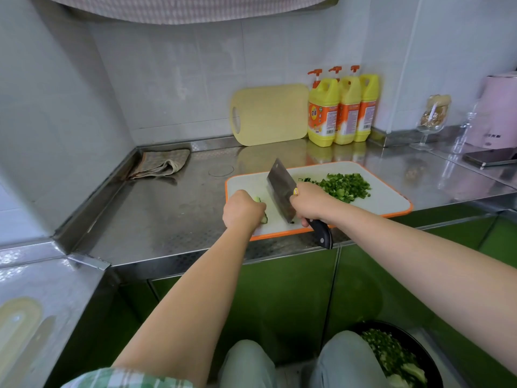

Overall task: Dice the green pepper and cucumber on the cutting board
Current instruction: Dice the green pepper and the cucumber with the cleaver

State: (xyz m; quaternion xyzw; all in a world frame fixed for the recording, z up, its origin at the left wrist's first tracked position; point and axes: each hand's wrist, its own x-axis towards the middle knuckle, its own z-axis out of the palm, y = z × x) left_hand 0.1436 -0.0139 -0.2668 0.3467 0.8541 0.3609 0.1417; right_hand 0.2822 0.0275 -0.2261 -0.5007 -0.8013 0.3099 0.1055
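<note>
A white cutting board with an orange rim (386,201) lies on the steel counter. My left hand (242,208) curls over a piece of cucumber (263,218) near the board's left end; most of the piece is hidden under my fingers. My right hand (307,201) grips the black handle of a cleaver (281,189), whose blade stands edge-down on the board just right of the cucumber. A heap of diced green pieces (347,184) sits on the far right part of the board.
A yellow board (270,117) leans on the back wall beside three yellow detergent bottles (342,110). A folded cloth (161,163) lies at the back left. A glass, a pink kettle (500,107) and a phone (486,158) stand right. A dark bowl of greens (397,357) sits below.
</note>
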